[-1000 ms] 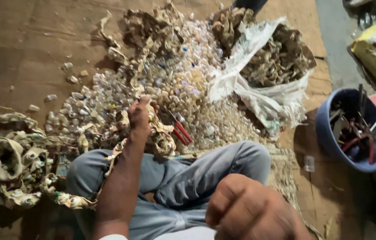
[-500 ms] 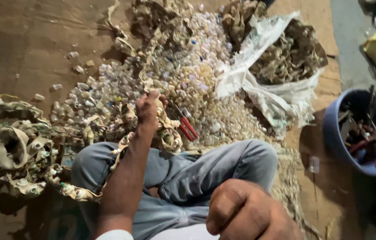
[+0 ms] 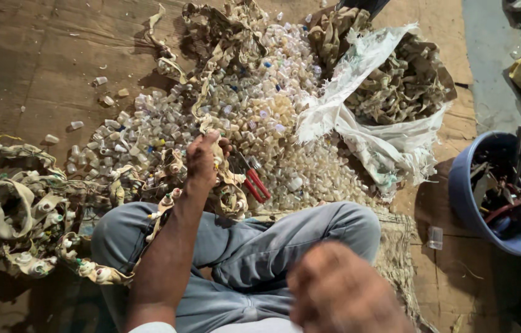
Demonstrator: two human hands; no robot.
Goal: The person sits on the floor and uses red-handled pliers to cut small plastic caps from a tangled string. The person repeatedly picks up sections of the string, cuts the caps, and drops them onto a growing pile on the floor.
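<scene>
Beige webbing strip [image 3: 226,185], limp and light by the look of it, studded with small sockets, lies over the knee, left hand [image 3: 203,161] closed around it beside red-handled pliers [image 3: 254,184]; right hand [image 3: 340,293] blurred, grip cannot be judged.

You have red-handled pliers [image 3: 257,183] beside pale clear caps [image 3: 260,117], a white woven sack [image 3: 371,132], a blue tub [image 3: 467,197] and grey-blue trousers [image 3: 260,246].
</scene>
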